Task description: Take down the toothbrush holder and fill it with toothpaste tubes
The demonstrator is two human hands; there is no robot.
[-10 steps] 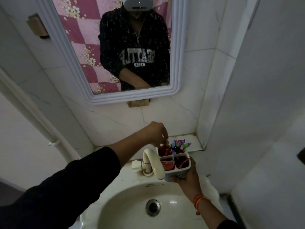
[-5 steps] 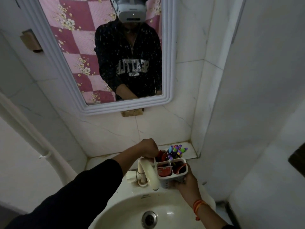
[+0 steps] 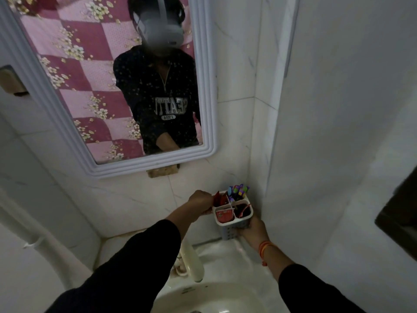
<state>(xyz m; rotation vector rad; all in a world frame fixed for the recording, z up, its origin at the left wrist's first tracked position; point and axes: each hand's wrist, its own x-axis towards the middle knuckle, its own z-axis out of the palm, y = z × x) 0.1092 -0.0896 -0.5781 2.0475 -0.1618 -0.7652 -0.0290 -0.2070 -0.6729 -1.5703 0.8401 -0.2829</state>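
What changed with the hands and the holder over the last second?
The left hand, which was reaching into the holder's back left compartment from above, has come down to grip its left rim. The holder now sits higher over the tap, nearer the wall corner, so it seems to have been lifted. The right hand still supports it from below. The red tubes and the toothbrushes remain in their compartments.

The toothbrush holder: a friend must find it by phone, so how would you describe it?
Look below the white-framed mirror, in the tiled corner above the sink. There the right hand supports the toothbrush holder from beneath while the left hand grips its left rim. It is the only white four-compartment caddy, with red tubes and colourful brush heads.
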